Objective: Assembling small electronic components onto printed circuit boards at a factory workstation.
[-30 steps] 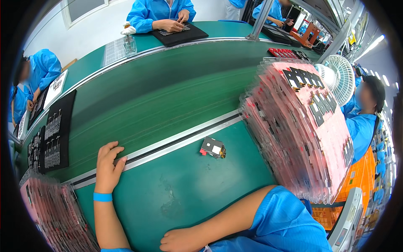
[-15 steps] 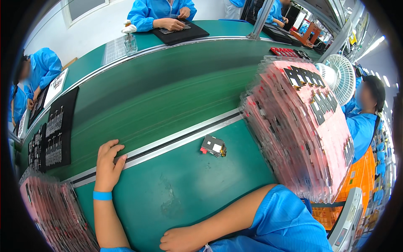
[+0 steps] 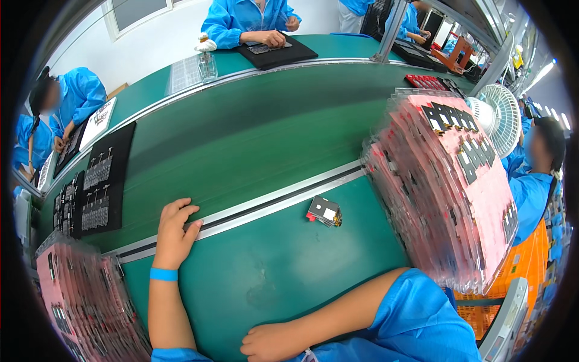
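Observation:
My left hand [image 3: 176,235] rests on the metal rail [image 3: 289,194] between the green bench and the green belt. Its fingers are loosely apart and hold nothing. A blue band circles that wrist. Near the bench's front edge lies my right hand [image 3: 271,342], knuckles up and fingers curled under, with nothing visible in it. Up and to its right, apart from both hands, a small pile of flat black electronic parts [image 3: 325,211] sits on the bench. The pile shows white labels, a red tab and gold-coloured ends.
Tall stacks of clear trays with pink liners stand at right [image 3: 437,199] and left [image 3: 90,295], bearing black parts. Black pads with grey parts [image 3: 104,187] lie at far left. Beyond the belt [image 3: 241,133], a co-worker [image 3: 256,24] handles parts. A white fan [image 3: 500,120] stands at right.
The view has swung left, so everything sits further right in the picture. My hands and the pile keep their places on the bench. The co-worker opposite has shifted their hands.

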The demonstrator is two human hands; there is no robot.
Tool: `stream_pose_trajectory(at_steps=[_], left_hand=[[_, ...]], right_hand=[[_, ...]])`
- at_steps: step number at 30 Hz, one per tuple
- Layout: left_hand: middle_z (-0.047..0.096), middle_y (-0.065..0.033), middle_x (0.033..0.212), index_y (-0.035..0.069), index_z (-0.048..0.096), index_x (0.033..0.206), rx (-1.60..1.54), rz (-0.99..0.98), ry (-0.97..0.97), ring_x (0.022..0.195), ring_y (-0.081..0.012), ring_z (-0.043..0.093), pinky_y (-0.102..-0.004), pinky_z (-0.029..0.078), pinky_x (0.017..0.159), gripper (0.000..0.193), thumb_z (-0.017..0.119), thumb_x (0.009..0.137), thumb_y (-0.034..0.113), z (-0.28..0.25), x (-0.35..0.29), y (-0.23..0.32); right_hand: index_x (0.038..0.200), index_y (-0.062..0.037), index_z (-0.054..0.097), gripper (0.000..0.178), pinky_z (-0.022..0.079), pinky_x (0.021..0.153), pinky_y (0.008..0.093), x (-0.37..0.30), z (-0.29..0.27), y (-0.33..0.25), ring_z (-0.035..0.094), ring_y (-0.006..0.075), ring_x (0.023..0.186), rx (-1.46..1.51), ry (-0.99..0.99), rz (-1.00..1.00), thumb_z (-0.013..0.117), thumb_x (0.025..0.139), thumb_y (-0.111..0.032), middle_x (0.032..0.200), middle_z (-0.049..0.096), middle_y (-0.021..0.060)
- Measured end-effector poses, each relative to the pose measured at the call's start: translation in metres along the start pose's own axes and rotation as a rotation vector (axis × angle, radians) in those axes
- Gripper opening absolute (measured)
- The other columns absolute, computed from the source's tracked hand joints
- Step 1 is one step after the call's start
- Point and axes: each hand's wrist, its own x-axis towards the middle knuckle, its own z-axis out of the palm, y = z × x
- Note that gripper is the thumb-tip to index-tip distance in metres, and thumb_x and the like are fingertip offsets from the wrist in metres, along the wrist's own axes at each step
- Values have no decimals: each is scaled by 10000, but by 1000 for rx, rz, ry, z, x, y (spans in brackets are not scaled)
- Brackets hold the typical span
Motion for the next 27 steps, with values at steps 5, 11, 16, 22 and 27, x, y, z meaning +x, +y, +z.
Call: stream_pose_trajectory(at_steps=[5, 11, 16, 22, 27], left_hand=[[572, -176, 1203, -6, 642, 1043, 0, 30, -7, 1122, -358, 506, -406, 449, 925, 280, 676, 778, 76, 1, 0, -1], [573, -173, 1198, -4, 640, 1033, -13, 22, 7, 1114, -356, 510, -411, 454, 913, 271, 679, 775, 69, 0, 2, 1], [574, -171, 1193, -3, 638, 1037, 14, 45, 14, 1113, -356, 510, -409, 455, 912, 276, 683, 775, 73, 0, 1, 0], [573, -169, 1193, 0, 635, 1042, 15, 44, 11, 1114, -353, 509, -406, 454, 915, 278, 682, 778, 73, -1, 1, 0], [570, -169, 1197, 1, 635, 1042, 6, 36, 12, 1118, -349, 508, -404, 450, 923, 276, 680, 779, 72, -2, 1, 1]], right_hand=[[700, -44, 556, 190, 454, 574, 433, 0, -1, -1, 565, 318, 696, -22, -36, -5, 533, 808, -199, 738, 555, 144], [709, -37, 557, 200, 465, 580, 440, 1, -6, -2, 573, 319, 700, 5, -53, 12, 537, 809, -208, 739, 557, 147], [709, -36, 558, 211, 468, 583, 439, 0, -3, 0, 574, 320, 699, 21, -41, 8, 534, 815, -218, 739, 556, 147], [714, -32, 566, 218, 474, 596, 441, 0, -3, 0, 578, 323, 715, 33, -71, 26, 533, 821, -220, 746, 561, 152], [724, -16, 570, 223, 478, 611, 447, 1, -10, 1, 579, 336, 721, 62, -109, 7, 536, 820, -214, 757, 569, 169]])
